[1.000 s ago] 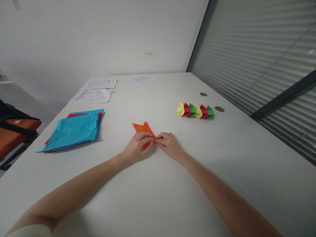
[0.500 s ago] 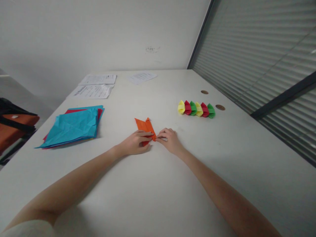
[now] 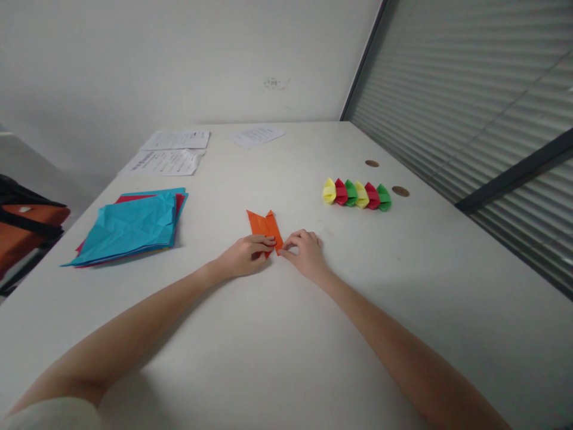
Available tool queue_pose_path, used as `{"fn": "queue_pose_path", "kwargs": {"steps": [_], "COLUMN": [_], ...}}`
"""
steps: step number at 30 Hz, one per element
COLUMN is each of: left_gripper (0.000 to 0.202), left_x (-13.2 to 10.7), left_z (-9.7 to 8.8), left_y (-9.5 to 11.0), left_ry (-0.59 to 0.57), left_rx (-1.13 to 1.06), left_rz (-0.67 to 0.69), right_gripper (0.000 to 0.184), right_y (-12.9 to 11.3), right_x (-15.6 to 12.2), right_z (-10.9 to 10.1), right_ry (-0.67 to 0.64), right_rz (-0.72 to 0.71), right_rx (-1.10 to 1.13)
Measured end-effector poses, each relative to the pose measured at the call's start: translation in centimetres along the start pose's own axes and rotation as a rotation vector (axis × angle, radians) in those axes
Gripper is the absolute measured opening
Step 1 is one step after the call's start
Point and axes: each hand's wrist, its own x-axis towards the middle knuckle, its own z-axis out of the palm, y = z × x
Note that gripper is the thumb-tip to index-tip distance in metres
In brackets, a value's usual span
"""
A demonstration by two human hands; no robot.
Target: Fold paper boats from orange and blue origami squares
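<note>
A folded piece of orange origami paper (image 3: 264,225) lies on the white table in front of me, two pointed corners facing away. My left hand (image 3: 248,254) rests over its near left part, fingers closed on it and hiding some of the folds. At the near right corner, my right hand (image 3: 305,251) pinches the paper's edge between thumb and index finger. Beyond my right hand stands a row of folded paper pieces (image 3: 357,194) in yellow, red and green, set side by side.
On the left lies a stack of coloured paper (image 3: 134,224), turquoise on top. Printed sheets (image 3: 168,161) and another sheet (image 3: 258,135) lie at the back. Two round brown spots (image 3: 400,191) mark the table's right side, beside window blinds (image 3: 470,89). An orange-and-black item (image 3: 29,230) stands at far left.
The orange paper's right flap now lies flatter and wider, with a gap at its near edge. My right hand has shifted slightly left. The whole view has tilted a little.
</note>
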Motion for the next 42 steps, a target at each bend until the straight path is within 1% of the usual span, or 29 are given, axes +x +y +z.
{"fn": "queue_pose_path", "kwargs": {"steps": [6, 10, 20, 26, 32, 42], "left_gripper": [0.031, 0.032, 0.026, 0.025, 0.026, 0.025], "left_x": [0.02, 0.02, -0.05, -0.05, -0.05, 0.1], "left_z": [0.18, 0.15, 0.11, 0.13, 0.17, 0.01], "left_y": [-0.04, 0.04, 0.15, 0.11, 0.26, 0.41], "left_ry": [0.021, 0.01, -0.032, -0.035, -0.036, -0.05], "left_rx": [0.01, 0.035, 0.033, 0.038, 0.07, 0.058], "left_rz": [0.015, 0.009, 0.016, 0.025, 0.036, 0.039], "right_gripper": [0.006, 0.006, 0.005, 0.007, 0.005, 0.009], "right_y": [0.13, 0.17, -0.04, -0.12, 0.15, -0.21], "right_x": [0.02, 0.04, 0.15, 0.11, -0.36, 0.03], "right_z": [0.09, 0.14, 0.1, 0.15, 0.27, 0.59], "right_ry": [-0.015, -0.022, -0.039, -0.025, 0.012, 0.014], "right_rz": [0.009, 0.014, 0.046, 0.053, -0.028, 0.065], "right_rx": [-0.01, -0.016, -0.019, -0.011, 0.012, -0.029]}}
